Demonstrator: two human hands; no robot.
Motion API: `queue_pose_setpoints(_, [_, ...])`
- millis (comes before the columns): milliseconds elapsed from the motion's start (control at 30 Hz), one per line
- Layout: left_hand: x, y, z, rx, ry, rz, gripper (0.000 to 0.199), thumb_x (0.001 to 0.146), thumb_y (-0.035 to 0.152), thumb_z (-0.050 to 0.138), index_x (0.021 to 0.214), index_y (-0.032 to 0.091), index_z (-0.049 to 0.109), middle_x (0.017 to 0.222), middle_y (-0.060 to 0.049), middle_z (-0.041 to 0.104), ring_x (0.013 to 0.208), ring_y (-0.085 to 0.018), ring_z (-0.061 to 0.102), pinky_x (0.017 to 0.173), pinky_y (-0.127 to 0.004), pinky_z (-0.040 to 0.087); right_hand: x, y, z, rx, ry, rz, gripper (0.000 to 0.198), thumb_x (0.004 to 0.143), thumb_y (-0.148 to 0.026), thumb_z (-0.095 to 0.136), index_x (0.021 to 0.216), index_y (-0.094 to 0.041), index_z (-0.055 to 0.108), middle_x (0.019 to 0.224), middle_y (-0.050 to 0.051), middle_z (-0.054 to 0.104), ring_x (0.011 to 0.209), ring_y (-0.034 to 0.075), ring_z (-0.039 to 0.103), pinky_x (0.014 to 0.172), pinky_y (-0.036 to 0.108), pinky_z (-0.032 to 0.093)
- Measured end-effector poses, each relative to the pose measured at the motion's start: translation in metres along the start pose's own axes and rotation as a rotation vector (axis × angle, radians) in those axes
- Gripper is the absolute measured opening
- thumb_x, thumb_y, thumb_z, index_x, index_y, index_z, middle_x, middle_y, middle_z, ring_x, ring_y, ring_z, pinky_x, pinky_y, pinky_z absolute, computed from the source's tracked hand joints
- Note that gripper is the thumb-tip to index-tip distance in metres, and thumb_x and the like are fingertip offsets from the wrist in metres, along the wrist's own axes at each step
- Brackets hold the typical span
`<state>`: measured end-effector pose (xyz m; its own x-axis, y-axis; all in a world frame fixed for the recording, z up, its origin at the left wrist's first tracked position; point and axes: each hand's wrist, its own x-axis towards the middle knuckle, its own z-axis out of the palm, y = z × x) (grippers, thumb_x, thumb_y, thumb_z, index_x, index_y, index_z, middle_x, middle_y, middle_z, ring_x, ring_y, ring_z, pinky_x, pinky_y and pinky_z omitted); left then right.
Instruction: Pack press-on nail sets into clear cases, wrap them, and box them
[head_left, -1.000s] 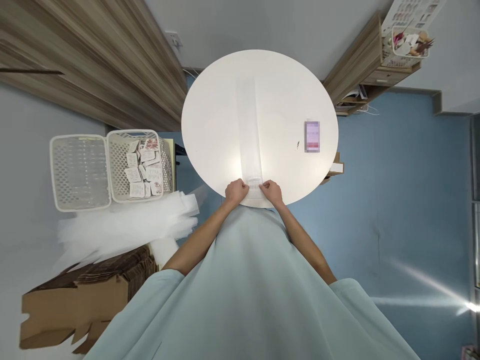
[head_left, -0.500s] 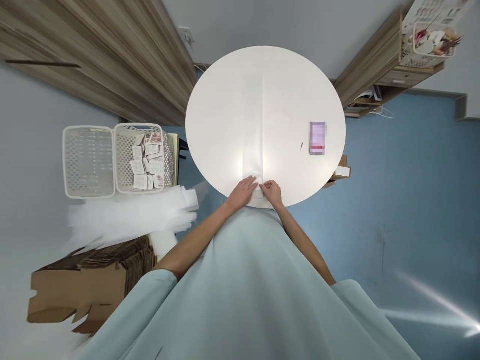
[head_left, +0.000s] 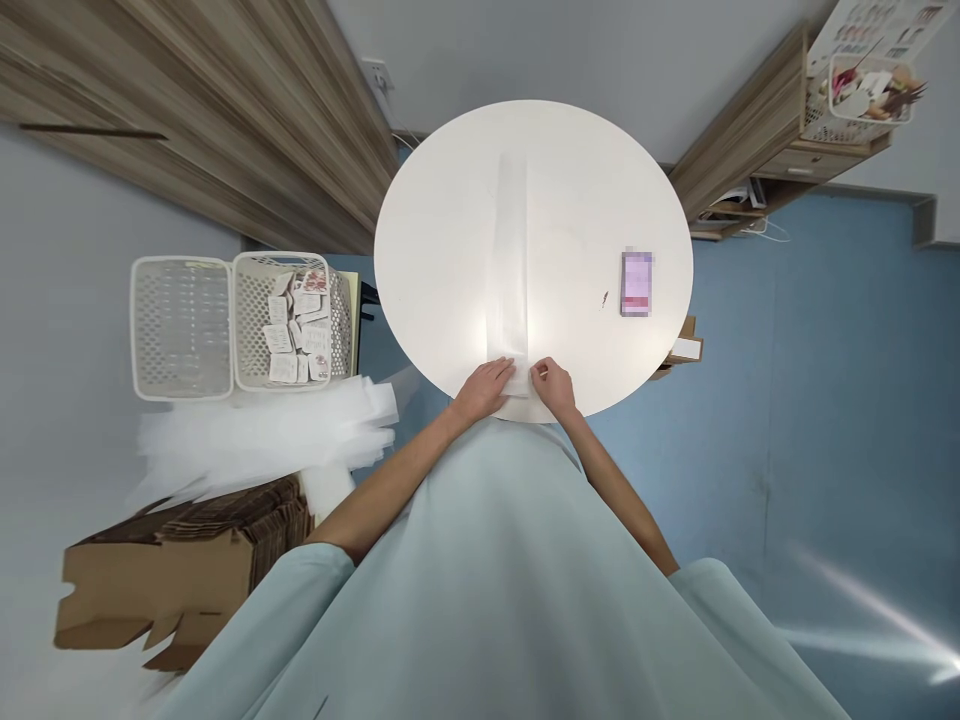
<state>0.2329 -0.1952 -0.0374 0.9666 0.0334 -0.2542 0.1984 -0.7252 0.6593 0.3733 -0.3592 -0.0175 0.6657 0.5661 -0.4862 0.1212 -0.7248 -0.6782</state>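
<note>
A long, narrow, translucent whitish strip (head_left: 511,250), like plastic film or foam sheet, lies lengthwise on the white round table (head_left: 435,230), its near end by my hands. My left hand (head_left: 486,388) rests on the strip's near end from the left, fingers stretched out and lying flat. Just right of the strip's edge is my right hand (head_left: 553,387), thumb and fingers pinched together. Whatever lies in that pinch is too small to make out. A purple phone-like rectangle (head_left: 637,284), partly pixelated, sits at the table's right, beside a small dark mark (head_left: 604,299).
At left stand a white basket with small printed packets (head_left: 298,330) and a clear-looking white basket (head_left: 182,328). Below them are a pile of white translucent sheets (head_left: 262,435) and stacked brown cardboard boxes (head_left: 157,580). A wooden cabinet (head_left: 750,120) stands at right.
My right hand has shifted slightly right, away from the left hand. The strip's far part looks narrower and slightly slanted now. My left hand stays on the near end.
</note>
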Motion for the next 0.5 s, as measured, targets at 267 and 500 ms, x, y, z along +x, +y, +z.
queue_pose_setpoints(267, [0.008,-0.001,-0.017,-0.076,0.004,-0.064,0.065,0.084,0.02,0.066,0.148,0.025,0.059,0.158,-0.009,0.057,0.152,-0.033,0.046,0.127,-0.054,0.036,-0.006,-0.004,-0.004,-0.318,-0.093,-0.415,0.049,0.086,-0.003,0.05,0.128,-0.023,0.063,0.152,0.009,0.059,0.131,0.027,0.057,0.098,0.042,0.056])
queue_pose_setpoints(500, [0.01,-0.005,-0.033,-0.19,0.057,-0.142,0.062,0.086,0.039,0.072,0.145,0.025,0.061,0.152,-0.01,0.061,0.14,-0.032,0.058,0.122,-0.046,0.042,0.012,-0.005,-0.009,-0.073,-0.122,-0.279,0.033,0.094,-0.024,0.056,0.126,-0.027,0.06,0.131,0.003,0.071,0.095,0.021,0.069,0.083,0.034,0.056])
